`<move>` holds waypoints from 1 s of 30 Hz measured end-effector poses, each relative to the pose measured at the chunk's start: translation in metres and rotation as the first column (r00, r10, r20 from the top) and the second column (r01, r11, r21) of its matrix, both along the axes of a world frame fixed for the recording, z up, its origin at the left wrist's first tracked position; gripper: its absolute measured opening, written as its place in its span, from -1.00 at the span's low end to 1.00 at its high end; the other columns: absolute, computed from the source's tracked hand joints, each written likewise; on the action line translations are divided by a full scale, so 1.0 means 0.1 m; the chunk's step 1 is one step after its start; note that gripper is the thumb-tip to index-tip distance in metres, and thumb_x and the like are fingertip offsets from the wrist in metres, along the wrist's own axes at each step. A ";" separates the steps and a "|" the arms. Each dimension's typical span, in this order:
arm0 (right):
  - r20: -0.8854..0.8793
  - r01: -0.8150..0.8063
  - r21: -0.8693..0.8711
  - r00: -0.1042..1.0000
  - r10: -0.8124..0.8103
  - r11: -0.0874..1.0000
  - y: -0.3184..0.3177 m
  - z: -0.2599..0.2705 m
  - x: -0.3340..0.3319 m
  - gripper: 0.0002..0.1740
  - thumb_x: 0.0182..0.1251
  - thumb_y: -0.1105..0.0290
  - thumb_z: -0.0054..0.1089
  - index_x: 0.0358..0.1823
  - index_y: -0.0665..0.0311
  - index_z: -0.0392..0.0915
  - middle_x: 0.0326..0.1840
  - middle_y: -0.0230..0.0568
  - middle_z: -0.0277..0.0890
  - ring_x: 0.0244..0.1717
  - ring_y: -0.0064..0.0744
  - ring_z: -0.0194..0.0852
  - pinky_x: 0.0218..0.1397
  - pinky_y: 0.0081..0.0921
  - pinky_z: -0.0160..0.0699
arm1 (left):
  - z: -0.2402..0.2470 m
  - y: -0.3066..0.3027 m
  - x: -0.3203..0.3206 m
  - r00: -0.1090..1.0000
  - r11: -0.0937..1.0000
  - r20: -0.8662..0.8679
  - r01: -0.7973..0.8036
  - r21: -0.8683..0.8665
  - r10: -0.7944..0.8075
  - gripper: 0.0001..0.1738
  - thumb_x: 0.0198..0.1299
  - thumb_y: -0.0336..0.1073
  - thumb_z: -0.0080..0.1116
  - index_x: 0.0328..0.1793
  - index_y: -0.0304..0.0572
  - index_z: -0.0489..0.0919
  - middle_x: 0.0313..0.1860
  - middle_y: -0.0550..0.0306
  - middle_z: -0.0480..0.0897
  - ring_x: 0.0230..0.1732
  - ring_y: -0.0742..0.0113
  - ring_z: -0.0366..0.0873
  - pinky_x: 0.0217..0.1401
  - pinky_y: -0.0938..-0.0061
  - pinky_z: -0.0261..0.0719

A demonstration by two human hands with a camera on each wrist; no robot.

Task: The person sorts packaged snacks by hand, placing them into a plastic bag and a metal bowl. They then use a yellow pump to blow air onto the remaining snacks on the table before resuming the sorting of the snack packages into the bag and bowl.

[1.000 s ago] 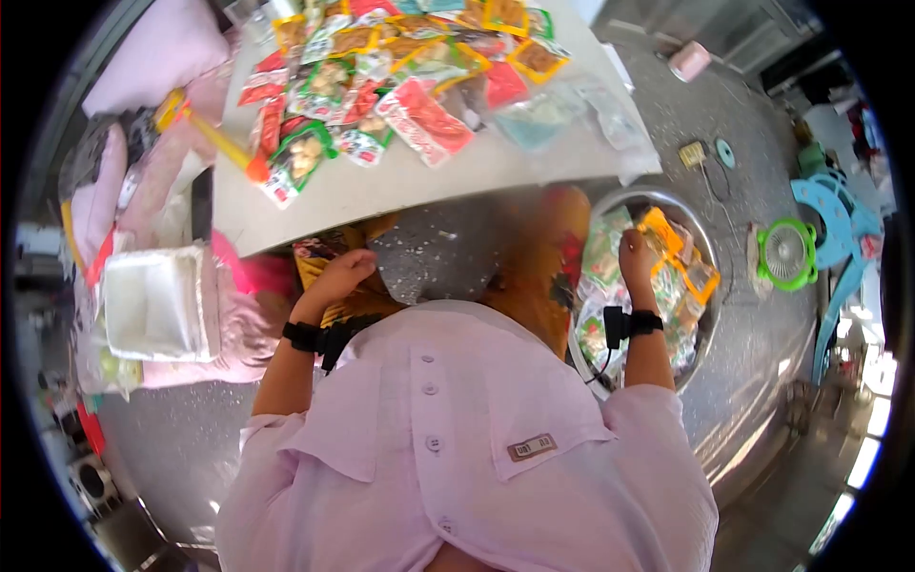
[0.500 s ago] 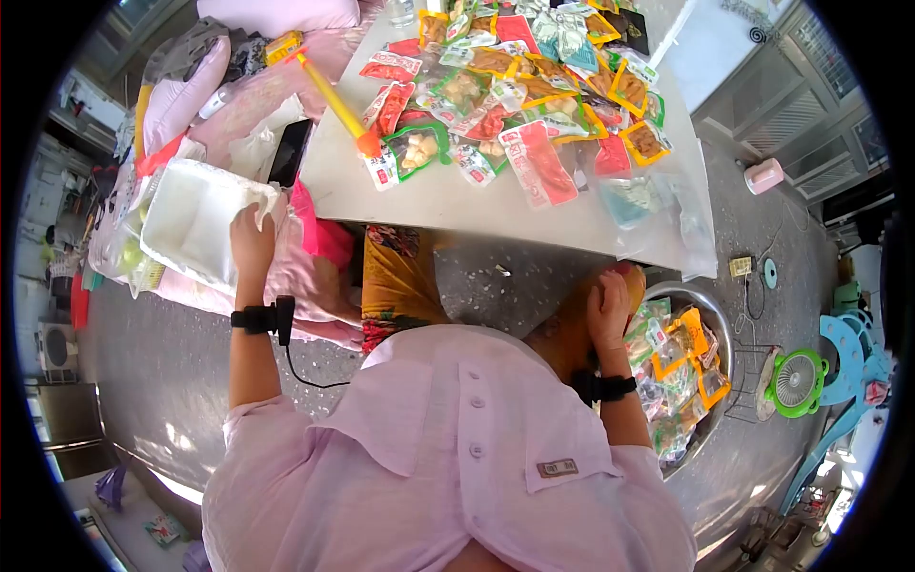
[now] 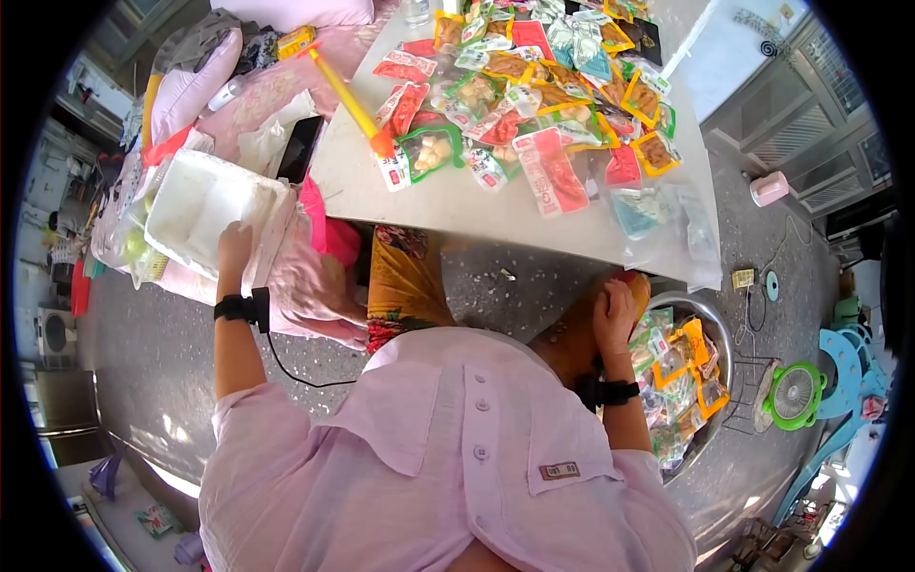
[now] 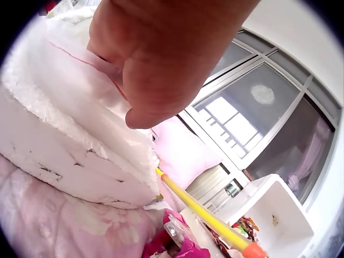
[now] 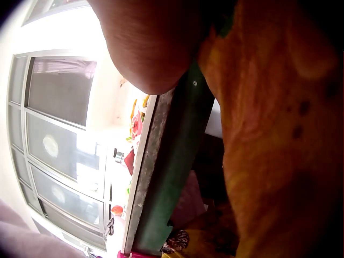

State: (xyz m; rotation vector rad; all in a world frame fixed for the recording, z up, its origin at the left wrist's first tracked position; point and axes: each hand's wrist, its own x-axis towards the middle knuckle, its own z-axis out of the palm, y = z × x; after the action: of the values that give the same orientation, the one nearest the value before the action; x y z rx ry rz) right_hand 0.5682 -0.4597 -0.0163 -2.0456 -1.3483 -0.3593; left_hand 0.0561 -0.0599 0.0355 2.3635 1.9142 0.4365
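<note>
My left hand [image 3: 234, 248] reaches into the white foam box [image 3: 181, 214] on the left, near its right-hand wall. In the left wrist view, thin clear plastic [image 4: 70, 70] with a red line across it lies in the box. The thumb and bent fingers of the left hand [image 4: 156, 64] are right at this plastic; the fingertips are mostly hidden, and I cannot tell whether they pinch it. My right hand [image 3: 615, 315] rests on the thigh in patterned orange trousers [image 3: 562, 310], fingers loosely bent and holding nothing.
Several sealed food packets [image 3: 553, 172] lie heaped on the table [image 3: 448, 205], with a yellow stick [image 3: 345, 95] by its left edge. Right of the leg, a metal basin [image 3: 726, 343] holds more packets. A dark phone [image 3: 300, 148] lies behind the box. A green fan [image 3: 796, 396] stands at right.
My left hand went from over the lap to the foam box's rim, then farther inside it. My right hand moved from above the basin onto the thigh. The head view swung left.
</note>
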 end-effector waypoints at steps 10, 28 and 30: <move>-0.005 -0.011 0.025 1.000 0.011 1.000 0.00 0.04 -0.03 -0.80 -0.08 0.54 0.04 -0.33 0.26 0.40 -0.26 -0.12 0.43 -0.18 -0.11 0.37 -0.09 -0.27 0.29 | 0.00 -0.03 0.00 0.996 0.991 0.075 -0.057 0.121 0.049 -0.70 -0.06 -0.19 0.03 -0.54 -0.33 0.36 -0.61 -0.18 0.42 -0.52 -0.09 0.37 -0.42 0.19 0.30; -0.177 -0.131 0.155 0.972 0.158 0.979 0.17 0.38 -0.17 -0.86 0.03 0.58 -0.01 -0.32 0.35 0.38 -0.32 -0.12 0.42 -0.30 -0.20 0.40 -0.26 -0.45 0.39 | 0.52 -0.71 1.12 0.623 0.893 0.782 0.346 -0.287 0.010 -0.84 0.11 -0.31 -0.04 -0.40 -0.25 0.46 -0.59 0.39 0.35 -0.54 0.67 0.22 -0.50 0.74 0.18; -0.354 -0.136 0.167 0.916 0.188 0.977 0.29 0.53 -0.29 -0.87 0.06 0.56 -0.01 -0.31 0.36 0.38 -0.34 -0.16 0.42 -0.33 -0.33 0.41 -0.30 -0.54 0.38 | 0.45 -0.86 1.48 0.545 0.880 0.835 0.430 -0.202 -0.075 -0.88 0.08 -0.38 0.01 -0.47 -0.22 0.42 -0.60 0.40 0.34 -0.54 0.68 0.21 -0.50 0.74 0.18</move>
State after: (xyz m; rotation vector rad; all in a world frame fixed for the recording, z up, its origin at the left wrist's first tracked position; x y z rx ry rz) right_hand 0.5397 -0.4306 0.0370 -1.7621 -1.2110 0.0089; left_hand 0.2038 -0.1454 0.0805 1.6551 1.0537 0.8367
